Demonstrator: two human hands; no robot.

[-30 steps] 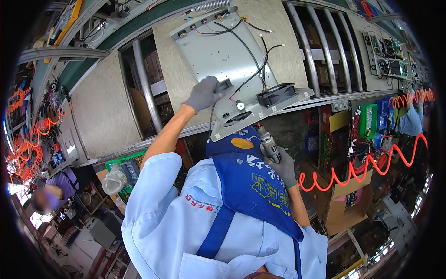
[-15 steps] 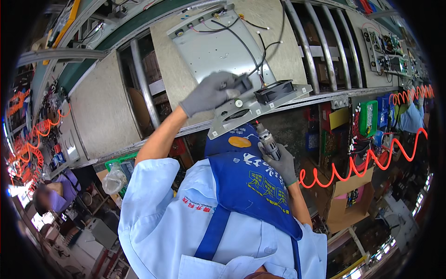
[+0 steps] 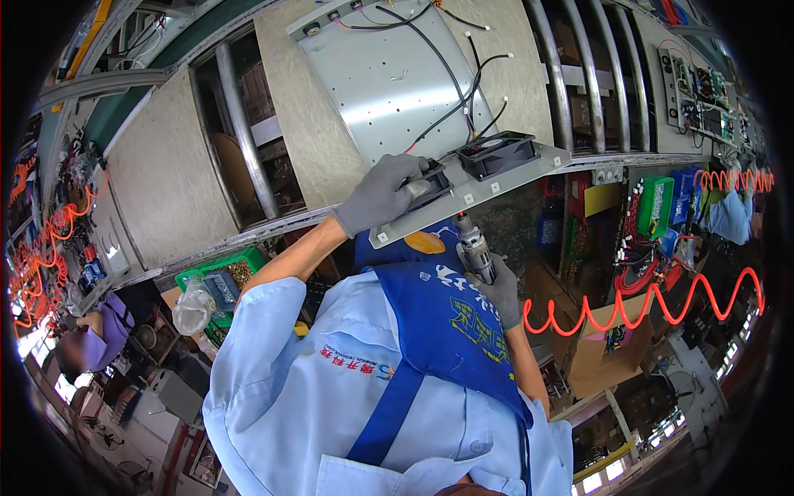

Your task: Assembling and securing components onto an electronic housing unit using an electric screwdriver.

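Observation:
My left hand (image 3: pixel 379 198), in a grey glove, grips a small black cooling fan (image 3: pixel 438 182) and presses it against the left part of a grey metal bracket (image 3: pixel 504 187). A second black fan (image 3: pixel 499 155) sits on the bracket's right part. The bracket lies slantwise at the near edge of the bench. In my gloved right hand (image 3: pixel 499 289) is a power screwdriver (image 3: pixel 475 250), its bit pointing up toward the bracket and apart from it. Beyond the bracket rests a large grey sheet-metal panel (image 3: pixel 372 87) with black cables (image 3: pixel 447 62) trailing over it.
Metal rollers (image 3: pixel 579 83) flank the work board. An orange coiled hose (image 3: pixel 628 310) runs off to the right. Green parts bins (image 3: pixel 240 269) stand below the bench at left, with another green bin (image 3: pixel 655 207) at right. An open cardboard box (image 3: pixel 608 351) stands lower right.
My left hand has brought the fan down from above the bracket onto its left part, covering the round opening there. My right hand keeps the screwdriver in nearly the same place.

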